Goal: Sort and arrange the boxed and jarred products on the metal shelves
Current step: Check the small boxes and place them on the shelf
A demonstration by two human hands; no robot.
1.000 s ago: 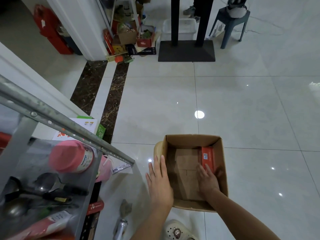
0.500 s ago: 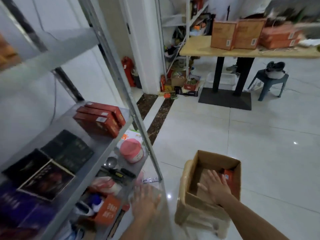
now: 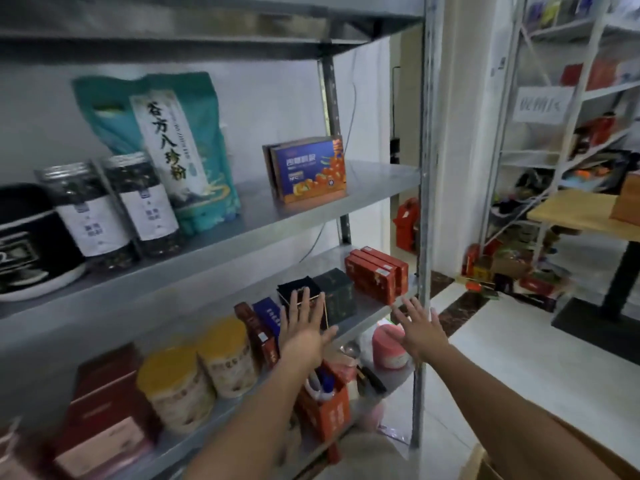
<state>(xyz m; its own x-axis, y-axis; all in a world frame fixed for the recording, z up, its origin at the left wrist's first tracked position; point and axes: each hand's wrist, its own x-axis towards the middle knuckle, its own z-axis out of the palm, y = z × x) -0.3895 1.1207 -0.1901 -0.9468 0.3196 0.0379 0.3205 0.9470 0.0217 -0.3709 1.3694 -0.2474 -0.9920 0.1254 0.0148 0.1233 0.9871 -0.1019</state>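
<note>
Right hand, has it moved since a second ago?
Yes. The right hand has left the cardboard box and risen to the shelf post, open.

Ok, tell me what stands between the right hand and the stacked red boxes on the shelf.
Nothing visible does. The right hand, open with fingers spread, is just below and to the right of the stacked red boxes. The metal upright post runs behind the hand, beside the boxes, not between them.

teal bag (image 3: pixel 166 140) reading 谷方八珍粉, blue-orange box (image 3: pixel 308 171) marked NFC
</note>
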